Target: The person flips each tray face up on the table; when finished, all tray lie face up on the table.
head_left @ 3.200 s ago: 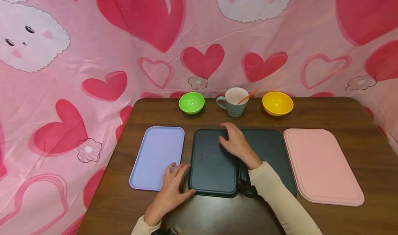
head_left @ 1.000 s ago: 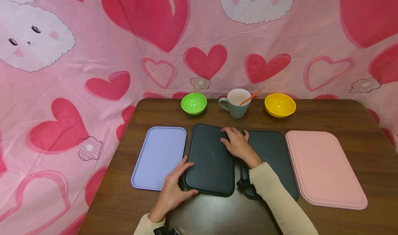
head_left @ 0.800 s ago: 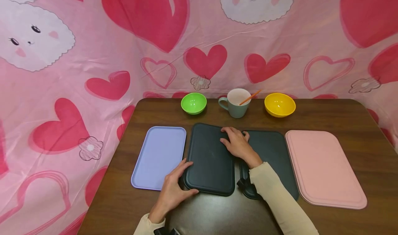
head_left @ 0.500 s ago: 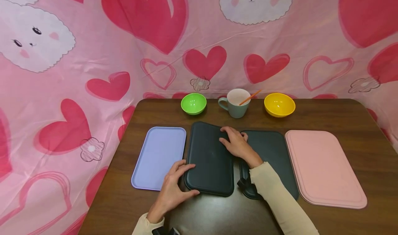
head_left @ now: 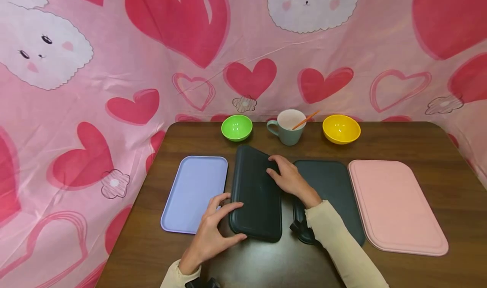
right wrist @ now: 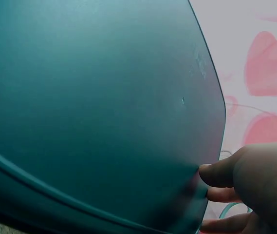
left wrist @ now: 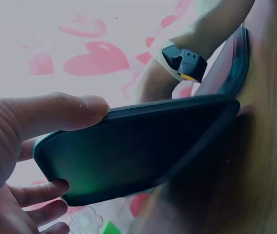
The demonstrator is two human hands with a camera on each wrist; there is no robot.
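Note:
A dark green tray (head_left: pixel 256 199) is tilted in the head view, its left side raised off the table. My left hand (head_left: pixel 213 231) grips its near left corner. In the left wrist view the thumb lies along one edge of the tray (left wrist: pixel 128 151) while fingers curl at its corner. At the far right edge my right hand (head_left: pixel 291 178) pinches the tray. The right wrist view has the thumb on the tray's face (right wrist: pixel 104 97), with fingers behind the edge. A second dark tray (head_left: pixel 332 195) lies partly beneath my right forearm.
A lilac tray (head_left: pixel 194 190) lies left and a pink tray (head_left: pixel 395 203) right on the wooden table (head_left: pixel 422 140). Along the back stand a green bowl (head_left: pixel 236 128), a mug (head_left: pixel 290 131) holding an orange stick (head_left: pixel 307 119), and a yellow bowl (head_left: pixel 341 129).
From lying flat beside the second dark tray, the gripped tray has shifted left and its left side has tilted steadily higher. The left hand has closed onto its corner; the other trays stay put.

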